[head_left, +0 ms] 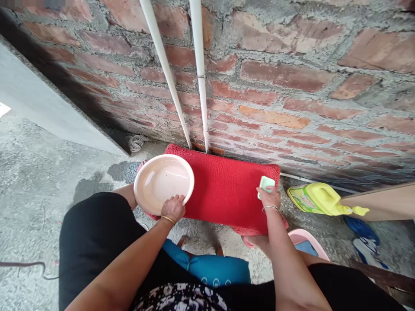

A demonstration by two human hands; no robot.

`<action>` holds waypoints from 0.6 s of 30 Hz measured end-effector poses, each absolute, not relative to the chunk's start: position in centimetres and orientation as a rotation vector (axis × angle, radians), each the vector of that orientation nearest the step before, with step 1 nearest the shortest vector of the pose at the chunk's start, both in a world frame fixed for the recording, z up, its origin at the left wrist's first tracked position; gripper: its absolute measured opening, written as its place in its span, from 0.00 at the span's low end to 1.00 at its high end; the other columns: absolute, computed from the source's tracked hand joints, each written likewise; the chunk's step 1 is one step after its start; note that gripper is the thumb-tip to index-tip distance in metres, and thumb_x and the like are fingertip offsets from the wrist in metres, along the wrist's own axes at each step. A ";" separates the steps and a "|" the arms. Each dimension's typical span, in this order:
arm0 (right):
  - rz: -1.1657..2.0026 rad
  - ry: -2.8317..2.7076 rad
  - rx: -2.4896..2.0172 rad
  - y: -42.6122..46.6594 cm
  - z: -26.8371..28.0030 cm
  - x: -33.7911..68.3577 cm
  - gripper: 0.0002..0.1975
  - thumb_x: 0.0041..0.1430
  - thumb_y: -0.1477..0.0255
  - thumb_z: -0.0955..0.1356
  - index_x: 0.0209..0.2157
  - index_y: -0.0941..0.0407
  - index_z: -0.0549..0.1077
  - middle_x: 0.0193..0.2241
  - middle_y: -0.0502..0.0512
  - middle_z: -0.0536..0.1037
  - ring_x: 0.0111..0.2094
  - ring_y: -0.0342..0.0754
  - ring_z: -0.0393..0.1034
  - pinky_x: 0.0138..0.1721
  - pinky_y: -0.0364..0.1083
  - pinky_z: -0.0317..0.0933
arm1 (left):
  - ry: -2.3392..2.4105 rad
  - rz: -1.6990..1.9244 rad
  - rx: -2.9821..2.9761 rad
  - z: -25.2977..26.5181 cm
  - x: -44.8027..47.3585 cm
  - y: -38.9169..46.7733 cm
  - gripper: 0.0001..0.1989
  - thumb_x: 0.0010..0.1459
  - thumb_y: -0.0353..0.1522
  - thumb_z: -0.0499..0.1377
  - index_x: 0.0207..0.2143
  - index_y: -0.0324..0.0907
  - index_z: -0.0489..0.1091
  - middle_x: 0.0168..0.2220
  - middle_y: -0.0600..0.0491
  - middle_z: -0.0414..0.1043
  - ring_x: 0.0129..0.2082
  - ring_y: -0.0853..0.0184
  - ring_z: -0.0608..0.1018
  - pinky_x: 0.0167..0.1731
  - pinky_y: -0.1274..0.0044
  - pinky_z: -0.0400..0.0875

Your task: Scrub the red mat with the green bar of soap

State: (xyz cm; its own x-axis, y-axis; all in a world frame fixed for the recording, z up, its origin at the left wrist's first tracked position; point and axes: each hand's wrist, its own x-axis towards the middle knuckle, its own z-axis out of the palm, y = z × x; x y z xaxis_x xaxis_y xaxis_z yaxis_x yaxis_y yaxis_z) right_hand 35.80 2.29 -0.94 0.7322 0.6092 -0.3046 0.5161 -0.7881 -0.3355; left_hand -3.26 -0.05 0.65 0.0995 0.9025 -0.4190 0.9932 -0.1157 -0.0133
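Observation:
A cream plastic basin (144, 188) rests on the left end of a red towel-like cloth (223, 190), which covers a low, long support. My left hand (174, 207) is closed over the basin's near right rim, fingers curled inward. Toward the right end of the cloth, my right hand (271, 197) grips a small pale green rectangular piece (267, 183) with rounded corners. It may be a soap dish or the back of a scrub brush; its underside is hidden. That piece appears to be on or just over the cloth.
A yellow detergent jug (316, 198) with a pump lies to the right. Near it are a pink basin (308, 237) and a blue-and-white shoe (368, 250). Two white pipes (201, 82) run down the brick wall (275, 82) behind the cloth. A grey slab (58, 99) leans at left.

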 end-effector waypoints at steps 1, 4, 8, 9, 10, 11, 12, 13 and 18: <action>0.628 -1.012 -2.667 3.1 -0.9 34.0 0.25 0.43 0.55 0.70 0.42 0.52 0.70 0.40 0.57 0.68 0.37 0.51 0.67 0.38 0.46 0.59 | 1.881 -0.462 2.114 0.5 -3.3 -0.1 0.14 0.55 0.30 0.49 0.43 0.42 0.66 0.38 0.47 0.69 0.40 0.60 0.71 0.37 0.69 0.64; 0.725 -1.400 -2.506 6.4 -0.9 27.0 0.23 0.44 0.55 0.70 0.42 0.50 0.70 0.40 0.53 0.66 0.36 0.48 0.67 0.37 0.45 0.59 | 1.876 -0.434 2.116 0.2 -3.5 -0.2 0.12 0.55 0.29 0.49 0.41 0.42 0.66 0.37 0.47 0.68 0.40 0.60 0.71 0.37 0.69 0.63; 0.812 -1.726 -2.309 11.6 -1.0 17.2 0.22 0.45 0.56 0.69 0.42 0.49 0.69 0.40 0.52 0.65 0.37 0.47 0.66 0.37 0.44 0.59 | 1.876 -0.429 2.080 0.1 -3.6 -0.3 0.11 0.54 0.29 0.50 0.40 0.43 0.66 0.38 0.48 0.67 0.40 0.60 0.70 0.37 0.70 0.62; 0.818 -1.792 -2.264 12.8 -1.0 15.3 0.21 0.46 0.58 0.69 0.43 0.50 0.69 0.40 0.52 0.64 0.37 0.47 0.66 0.37 0.45 0.59 | 1.873 -0.430 2.076 0.1 -3.6 -0.4 0.11 0.54 0.29 0.50 0.40 0.43 0.66 0.38 0.48 0.67 0.40 0.60 0.70 0.37 0.70 0.62; 0.817 -1.858 -2.220 14.0 -1.0 13.6 0.21 0.47 0.59 0.69 0.43 0.50 0.68 0.41 0.53 0.64 0.38 0.48 0.65 0.38 0.45 0.59 | 1.869 -0.430 2.076 0.1 -3.7 -0.4 0.11 0.54 0.29 0.50 0.40 0.43 0.66 0.38 0.48 0.67 0.40 0.60 0.70 0.37 0.70 0.61; 0.813 -1.922 -2.179 15.1 -1.0 12.3 0.20 0.48 0.60 0.68 0.44 0.50 0.68 0.41 0.53 0.64 0.39 0.48 0.65 0.39 0.45 0.59 | 1.865 -0.430 2.079 0.0 -3.8 -0.4 0.11 0.54 0.29 0.50 0.40 0.43 0.66 0.37 0.48 0.67 0.40 0.60 0.69 0.37 0.70 0.61; 0.805 -1.985 -2.141 16.0 -1.1 11.3 0.20 0.49 0.61 0.68 0.44 0.50 0.68 0.41 0.54 0.64 0.40 0.49 0.64 0.39 0.46 0.59 | 1.862 -0.430 2.083 -0.1 -3.8 -0.4 0.11 0.53 0.29 0.50 0.40 0.43 0.66 0.37 0.48 0.67 0.40 0.60 0.69 0.37 0.70 0.61; 0.793 -2.047 -2.108 16.8 -1.1 10.7 0.19 0.50 0.62 0.67 0.45 0.51 0.68 0.42 0.54 0.63 0.40 0.49 0.64 0.40 0.46 0.59 | 1.863 -0.430 2.088 -0.1 -3.9 -0.4 0.11 0.54 0.29 0.50 0.40 0.43 0.66 0.37 0.49 0.67 0.40 0.60 0.69 0.37 0.70 0.61; 0.760 -2.207 -2.089 18.6 -1.7 13.3 0.22 0.47 0.61 0.69 0.46 0.51 0.67 0.43 0.55 0.63 0.41 0.51 0.64 0.40 0.47 0.59 | 1.876 -0.425 2.122 -0.4 -4.0 -0.4 0.10 0.54 0.29 0.50 0.39 0.44 0.66 0.36 0.49 0.67 0.39 0.60 0.69 0.37 0.70 0.60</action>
State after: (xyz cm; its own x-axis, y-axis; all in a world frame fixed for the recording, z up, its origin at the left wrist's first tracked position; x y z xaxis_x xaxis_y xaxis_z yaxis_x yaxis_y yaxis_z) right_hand 13.32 18.57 -1.66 -0.1105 0.9419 -0.3172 0.9375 -0.0072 -0.3480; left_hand -4.01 -0.42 -0.38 0.1153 0.9115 -0.3949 0.9927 -0.1203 0.0123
